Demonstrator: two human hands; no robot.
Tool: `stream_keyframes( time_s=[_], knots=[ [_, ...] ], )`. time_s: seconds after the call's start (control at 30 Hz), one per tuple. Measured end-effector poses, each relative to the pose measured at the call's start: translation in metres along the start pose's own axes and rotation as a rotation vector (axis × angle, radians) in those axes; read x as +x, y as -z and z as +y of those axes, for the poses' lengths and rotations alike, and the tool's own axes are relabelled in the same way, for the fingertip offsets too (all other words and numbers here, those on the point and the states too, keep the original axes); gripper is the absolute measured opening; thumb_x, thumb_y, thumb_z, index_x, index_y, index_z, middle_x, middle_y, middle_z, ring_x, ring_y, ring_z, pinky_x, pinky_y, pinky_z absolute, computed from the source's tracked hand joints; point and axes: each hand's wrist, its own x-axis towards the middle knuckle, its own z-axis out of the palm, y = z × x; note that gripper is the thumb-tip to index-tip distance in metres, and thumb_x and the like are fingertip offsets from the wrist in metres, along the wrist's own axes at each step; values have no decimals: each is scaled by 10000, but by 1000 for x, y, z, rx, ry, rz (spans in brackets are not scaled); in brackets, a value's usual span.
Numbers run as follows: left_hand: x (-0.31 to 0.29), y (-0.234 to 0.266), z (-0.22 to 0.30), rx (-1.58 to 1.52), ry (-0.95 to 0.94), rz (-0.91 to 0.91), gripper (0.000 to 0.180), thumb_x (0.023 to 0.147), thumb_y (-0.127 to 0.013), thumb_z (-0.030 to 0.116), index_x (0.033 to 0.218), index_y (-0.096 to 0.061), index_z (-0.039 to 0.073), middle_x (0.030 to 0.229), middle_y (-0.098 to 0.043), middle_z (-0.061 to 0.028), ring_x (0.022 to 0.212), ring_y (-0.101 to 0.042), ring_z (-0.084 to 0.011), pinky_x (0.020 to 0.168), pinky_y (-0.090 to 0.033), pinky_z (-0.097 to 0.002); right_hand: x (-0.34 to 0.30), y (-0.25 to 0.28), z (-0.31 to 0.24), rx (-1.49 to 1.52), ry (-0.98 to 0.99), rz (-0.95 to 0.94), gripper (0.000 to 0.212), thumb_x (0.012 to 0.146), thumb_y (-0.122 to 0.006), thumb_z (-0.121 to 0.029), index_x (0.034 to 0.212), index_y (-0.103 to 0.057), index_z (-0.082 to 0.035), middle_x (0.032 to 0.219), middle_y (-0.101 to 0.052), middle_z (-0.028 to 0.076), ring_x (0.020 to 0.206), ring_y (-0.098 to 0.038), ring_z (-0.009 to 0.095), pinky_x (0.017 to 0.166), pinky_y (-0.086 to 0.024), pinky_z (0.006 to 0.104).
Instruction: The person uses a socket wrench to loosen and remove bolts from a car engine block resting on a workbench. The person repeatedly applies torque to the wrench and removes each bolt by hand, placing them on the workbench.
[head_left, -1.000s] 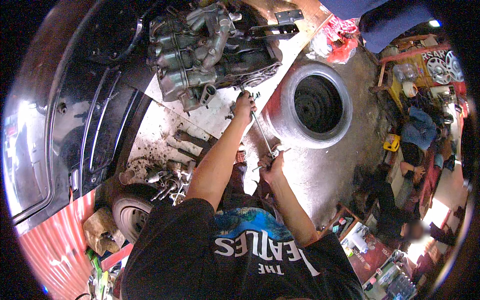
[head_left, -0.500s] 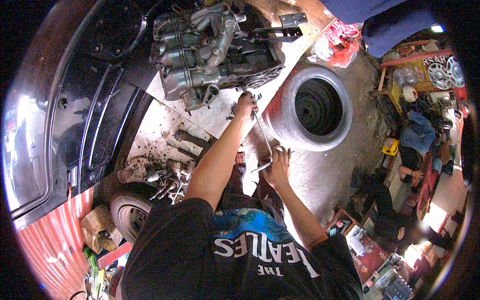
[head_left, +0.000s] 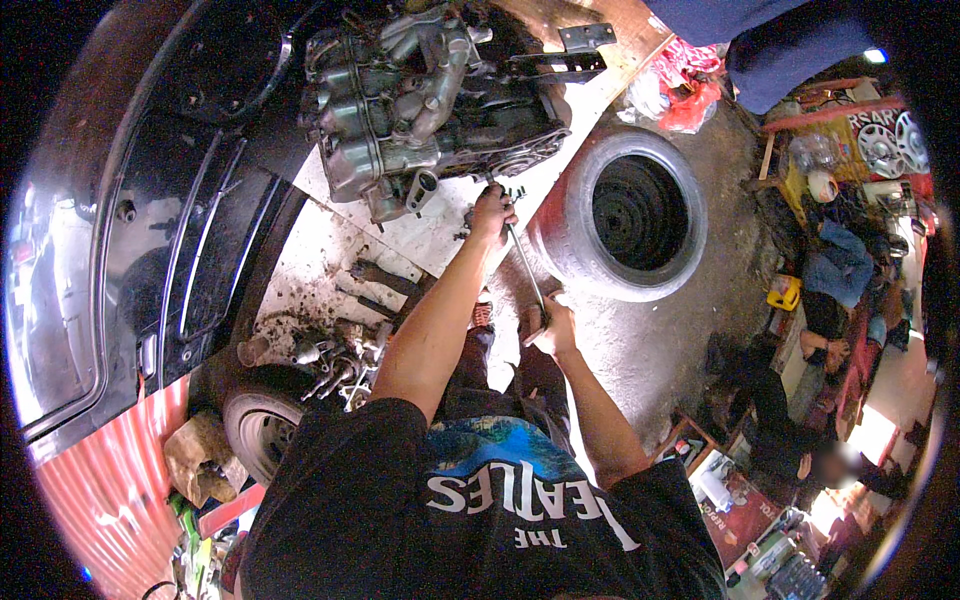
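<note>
Your left grip (head_left: 492, 213) and right grip (head_left: 553, 328) both clasp the metal rod (head_left: 525, 262) near the engine (head_left: 430, 110), so an off-line pull could slip it and bang your left grip against the engine.

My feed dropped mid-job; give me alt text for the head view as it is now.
A person's left hand grips a long metal bar close to an engine, and the right hand grips the bar's nearer end. A tyre is to the right; loose metal parts and a dark vehicle panel are to the left.
</note>
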Motion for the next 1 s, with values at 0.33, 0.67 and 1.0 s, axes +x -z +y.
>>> stream_keyframes(
  time_s=[0.33,0.67,1.0],
  knots=[
    [7,13,1,-70,24,-118,139,997,-472,264,911,-445,158,693,-399,28,522,-368,-84,466,-336,-243,-6,4,-9,345,8,-22,234,901,-623,-243,881,-614,-10,626,-532,106,577,-496,184,569,-427,364],
    [10,12,1,-79,26,-35,157,995,-485,248,925,-448,113,791,-447,-20,577,-398,-104,470,-351,-255,-11,-18,-6,40,417,481,345,912,-601,-322,991,-582,14,713,-556,162,636,-552,271,595,-453,384],
    [6,1,1,-20,31,79,149,982,-498,278,937,-457,142,756,-451,4,508,-362,-95,433,-323,-257,-7,-50,24,187,42,477,283,947,-496,-184,1110,-587,28,865,-656,237,787,-650,369,755,-508,444]
  ],
)
